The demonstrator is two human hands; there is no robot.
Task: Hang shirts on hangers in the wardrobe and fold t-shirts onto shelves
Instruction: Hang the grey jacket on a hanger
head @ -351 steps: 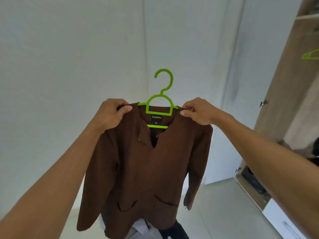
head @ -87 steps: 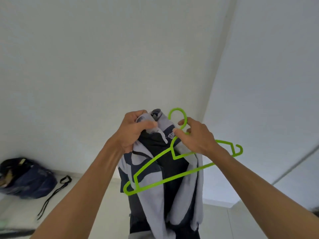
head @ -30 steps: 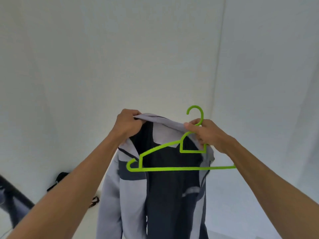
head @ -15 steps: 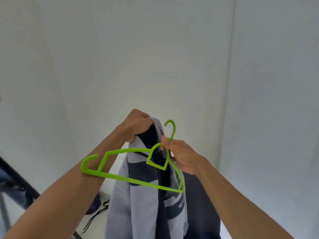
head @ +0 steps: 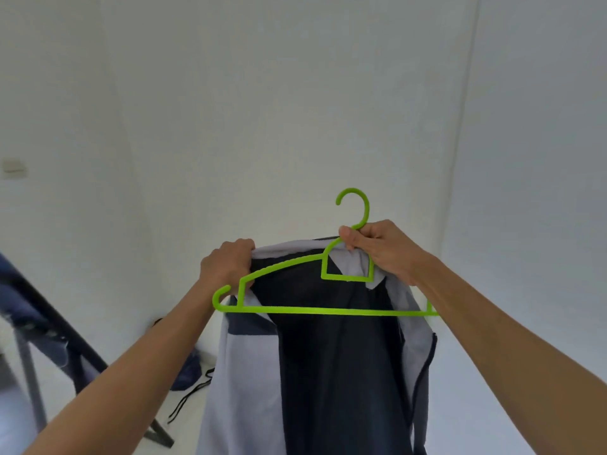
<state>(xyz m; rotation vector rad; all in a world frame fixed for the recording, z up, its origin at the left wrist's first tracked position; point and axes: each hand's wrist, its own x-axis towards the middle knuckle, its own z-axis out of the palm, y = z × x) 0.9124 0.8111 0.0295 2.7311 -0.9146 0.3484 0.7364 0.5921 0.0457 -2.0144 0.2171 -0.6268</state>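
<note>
A grey and dark navy jacket (head: 328, 372) hangs open in front of me, held up at chest height. My left hand (head: 230, 264) grips its left shoulder edge. My right hand (head: 381, 247) pinches the neck of a bright green plastic hanger (head: 295, 310), just under its hook, together with the jacket's collar. The hanger lies level in front of the jacket's dark lining, hook up. Its right end is hidden behind my right forearm.
White walls meet in a corner straight ahead. At the lower left stands a dark metal frame (head: 49, 330) draped with blue fabric, with a blue bag (head: 187, 372) and a black cord on the floor beside it. The wardrobe is out of view.
The jacket has been spread wider between my hands. The hanger has swung from a tilted position at the left to level across the jacket's front, and my right hand has risen to the right.
</note>
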